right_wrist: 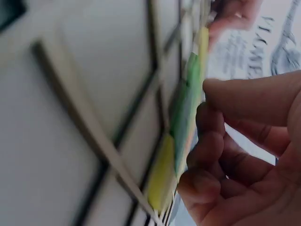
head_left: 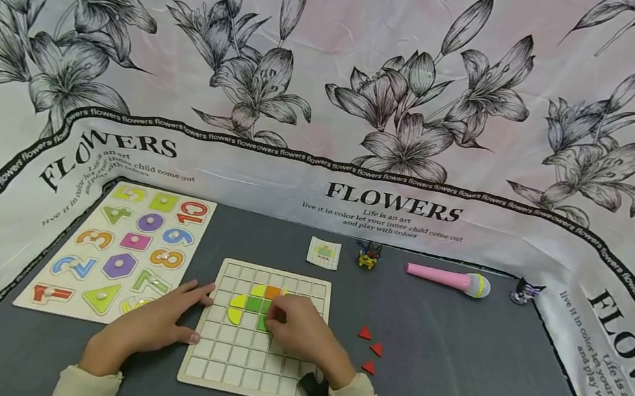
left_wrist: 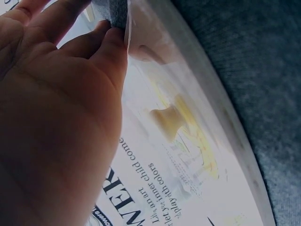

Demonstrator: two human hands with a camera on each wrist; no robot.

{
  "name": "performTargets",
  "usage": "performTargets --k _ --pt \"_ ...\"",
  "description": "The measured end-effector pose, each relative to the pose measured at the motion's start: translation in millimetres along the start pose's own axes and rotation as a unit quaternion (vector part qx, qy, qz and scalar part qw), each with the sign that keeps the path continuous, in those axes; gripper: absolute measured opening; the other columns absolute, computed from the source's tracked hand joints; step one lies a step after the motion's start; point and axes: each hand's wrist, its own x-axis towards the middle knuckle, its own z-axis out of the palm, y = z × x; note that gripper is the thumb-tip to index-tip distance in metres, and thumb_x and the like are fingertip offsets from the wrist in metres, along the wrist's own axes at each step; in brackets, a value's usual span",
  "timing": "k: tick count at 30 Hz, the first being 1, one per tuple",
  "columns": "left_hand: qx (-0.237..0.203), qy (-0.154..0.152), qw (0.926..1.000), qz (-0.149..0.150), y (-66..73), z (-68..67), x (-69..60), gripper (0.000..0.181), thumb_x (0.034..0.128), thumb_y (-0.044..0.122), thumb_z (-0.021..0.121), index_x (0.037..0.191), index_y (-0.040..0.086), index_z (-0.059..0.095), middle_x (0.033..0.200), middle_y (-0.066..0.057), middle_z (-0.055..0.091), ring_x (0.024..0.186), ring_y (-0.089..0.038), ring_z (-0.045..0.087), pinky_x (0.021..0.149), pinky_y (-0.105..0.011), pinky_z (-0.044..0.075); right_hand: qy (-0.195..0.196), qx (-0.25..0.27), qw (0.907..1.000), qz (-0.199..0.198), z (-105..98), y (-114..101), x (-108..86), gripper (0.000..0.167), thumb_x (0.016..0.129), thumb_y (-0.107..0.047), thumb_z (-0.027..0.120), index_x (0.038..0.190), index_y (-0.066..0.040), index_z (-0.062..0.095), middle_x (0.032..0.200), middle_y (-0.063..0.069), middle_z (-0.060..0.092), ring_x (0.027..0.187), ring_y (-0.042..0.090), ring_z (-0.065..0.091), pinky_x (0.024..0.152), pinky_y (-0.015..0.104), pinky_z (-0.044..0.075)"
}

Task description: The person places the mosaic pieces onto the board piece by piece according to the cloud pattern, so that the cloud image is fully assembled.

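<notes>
A pale wooden grid board [head_left: 230, 354] lies on the table. Near its middle sit green square tiles [head_left: 254, 304], an orange square tile [head_left: 272, 293] and yellow rounded tiles [head_left: 235, 316]. My left hand [head_left: 164, 319] rests at the board's left edge, thumb and fingers spread along it. Over the tiles is my right hand [head_left: 303, 327], with curled fingers and the thumb close to the fingertips. In the right wrist view the fingers [right_wrist: 209, 141] are at the green and yellow pieces [right_wrist: 162, 174]; whether they pinch one is hidden.
A number-and-shape puzzle board [head_left: 113, 287] lies left. Several red triangles [head_left: 376, 349] lie right of the grid board. Behind are a small pattern card [head_left: 324, 253], a yellow-black figurine [head_left: 368, 256], a pink toy microphone [head_left: 444, 278] and a purple figurine [head_left: 525, 292].
</notes>
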Motion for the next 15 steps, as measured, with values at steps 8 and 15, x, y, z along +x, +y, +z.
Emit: performTargets --k 8,15 --pt "0.004 0.001 0.9999 0.009 -0.5 -1.9 0.4 0.084 0.0906 0.024 0.088 0.161 0.006 0.046 0.163 -0.024 0.043 0.157 -0.051 0.024 0.116 -0.071 0.033 0.041 0.033 0.9977 0.043 -33.2 16.6 -24.9 0.009 0.101 -0.002 0.072 0.094 -0.008 0.074 0.081 -0.009 0.063 0.070 0.007 0.055 0.064 0.029 0.049" --pt "0.005 -0.003 0.9999 0.012 0.5 -2.4 -0.2 0.085 0.0910 0.024 0.087 0.162 0.005 0.044 0.162 -0.023 0.046 0.156 -0.052 0.024 0.115 -0.072 0.033 0.038 0.023 0.9958 0.080 -58.8 32.1 -55.9 0.004 0.101 -0.006 0.074 0.099 -0.003 0.074 0.084 -0.008 0.063 0.071 0.008 0.056 0.064 0.030 0.050"
